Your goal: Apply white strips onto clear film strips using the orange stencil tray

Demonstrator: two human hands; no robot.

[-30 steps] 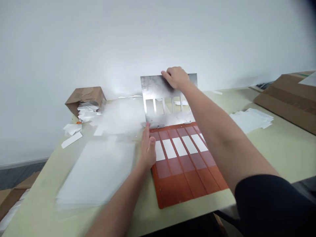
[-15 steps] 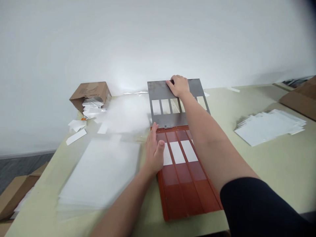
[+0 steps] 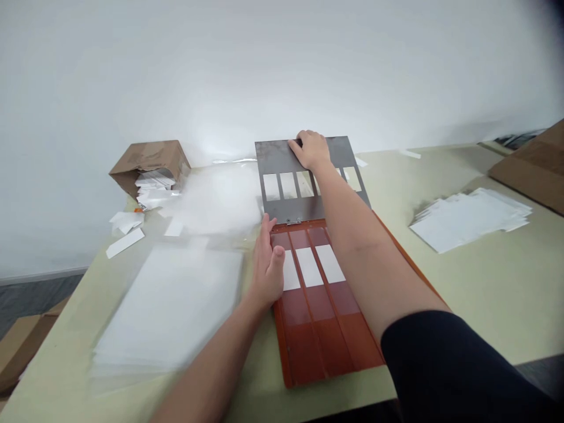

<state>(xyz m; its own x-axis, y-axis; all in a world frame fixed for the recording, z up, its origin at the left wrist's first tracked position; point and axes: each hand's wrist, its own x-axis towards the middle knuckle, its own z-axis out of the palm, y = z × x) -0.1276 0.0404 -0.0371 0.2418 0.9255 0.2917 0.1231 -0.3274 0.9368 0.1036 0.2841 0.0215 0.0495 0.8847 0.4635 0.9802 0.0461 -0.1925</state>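
Head cam, left to right: past the tabletop's L edge, a cardboard box (image 3: 22, 343) sits low, cut off by the frame. At the back L corner of the tabletop (image 3: 83, 329), 1 brown paper bag or box (image 3: 150, 161) lies tipped, white paper strips (image 3: 152, 191) spilling out, w/ 2 or 3 loose strips (image 3: 124, 234) just in front. Nearer, a stack of clear film sheets (image 3: 167, 305) lies blurred, sheet count impossible to make out; more film (image 3: 215, 200) sits behind it.

Mid-table, L hand (image 3: 267, 264) is open, fingers up, beside the L edge of a red-orange board (image 3: 317, 352), not closed on anything. A steel plate (image 3: 282, 155) lies hinged to the board's far end, flat on it. R hand (image 3: 311, 150) rests palm down on the plate, fingers spread, no pinch. Plate has 5 windows (image 3: 288, 185), 1 mostly hidden by R forearm. Board shows 3 white strips (image 3: 308, 266), the 1st partly behind L hand; anything under R forearm can't be seen.

Right of that: 1 loose pile of white sheets (image 3: 469, 220), then cardboard (image 3: 529, 170) cut off at the frame edge.
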